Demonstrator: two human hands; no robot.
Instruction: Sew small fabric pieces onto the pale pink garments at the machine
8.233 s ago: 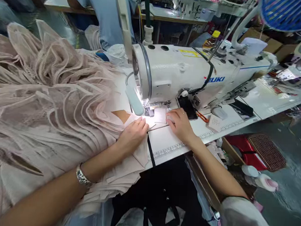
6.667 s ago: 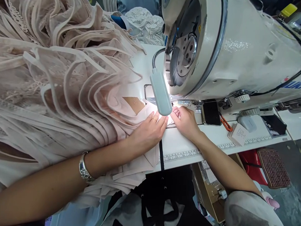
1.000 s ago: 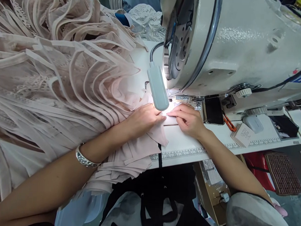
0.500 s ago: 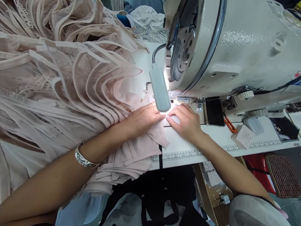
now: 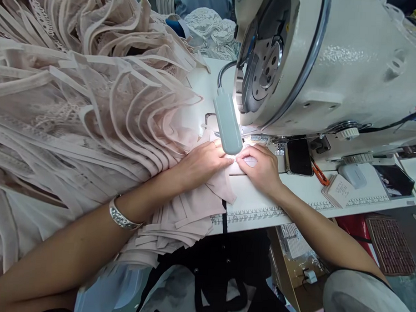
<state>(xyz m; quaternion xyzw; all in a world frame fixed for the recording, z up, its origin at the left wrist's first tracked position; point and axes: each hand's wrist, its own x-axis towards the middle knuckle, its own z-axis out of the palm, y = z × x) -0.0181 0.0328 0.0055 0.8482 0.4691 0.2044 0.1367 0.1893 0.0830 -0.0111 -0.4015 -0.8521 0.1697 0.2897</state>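
Note:
Pale pink fabric (image 5: 223,186) lies at the sewing machine (image 5: 334,65), under a small grey-green lamp (image 5: 227,125). My left hand (image 5: 206,162) rests on this fabric with its thumb pointing right and its fingertips partly behind the lamp. Close beside it, my right hand (image 5: 262,167) pinches a pale fabric edge between thumb and forefinger, just in front of the needle area. The lamp head hides the needle and part of the seam. Under my left forearm the fabric joins a stack of pink pieces (image 5: 178,228).
A large heap of pink lace-trimmed garments (image 5: 94,102) fills the left side. A phone (image 5: 299,154), an orange cutter (image 5: 319,172) and paper tags (image 5: 337,190) lie on the right. A ruler tape (image 5: 253,215) runs along the table's front edge.
The whole view has shifted slightly, so most things sit a little further right. My right fingers have drawn into a tighter pinch; my left hand stays on the fabric.

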